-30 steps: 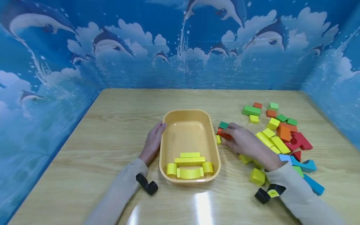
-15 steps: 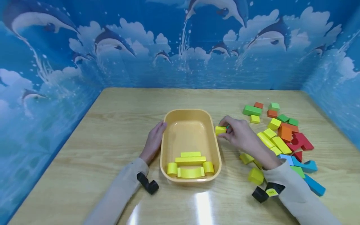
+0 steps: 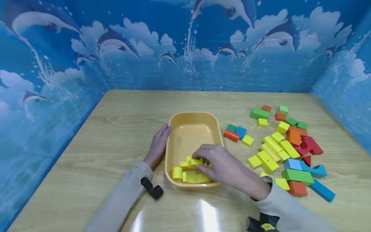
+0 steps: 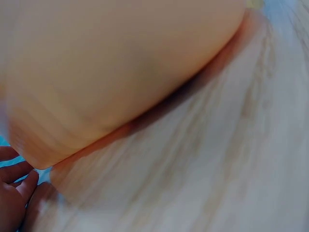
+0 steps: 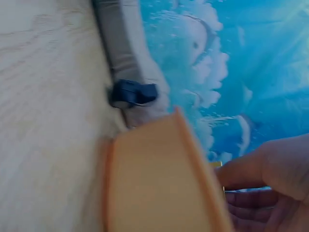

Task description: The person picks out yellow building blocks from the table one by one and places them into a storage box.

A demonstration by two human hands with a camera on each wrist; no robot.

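Note:
A tan plastic tray (image 3: 191, 137) stands mid-table in the head view. My left hand (image 3: 157, 143) rests against its left side; in the left wrist view the fingers (image 4: 14, 171) lie by the tray's outer wall (image 4: 120, 72). Inside the tray's near end, my right hand (image 3: 218, 164) pinches a yellow block (image 3: 195, 162) between thumb and fingers. Under and beside it are more yellow pieces, among them a cylinder (image 3: 177, 174) and a block with a curved top (image 3: 193, 178). The right hand covers part of them. In the right wrist view the tray wall (image 5: 154, 179) hides most of the held block.
Right of the tray lie a red cylinder (image 3: 231, 135), a dark green block (image 3: 231, 128), a blue block (image 3: 240, 132) and a yellow block (image 3: 247, 140). Farther right spreads a pile of several coloured blocks, including a long green block (image 3: 297, 176). A dolphin-print backdrop (image 3: 185, 74) surrounds the table.
My right hand has moved from the small blocks right of the tray, over its rim, to the near end inside, carrying the yellow block. The left hand stays by the tray.

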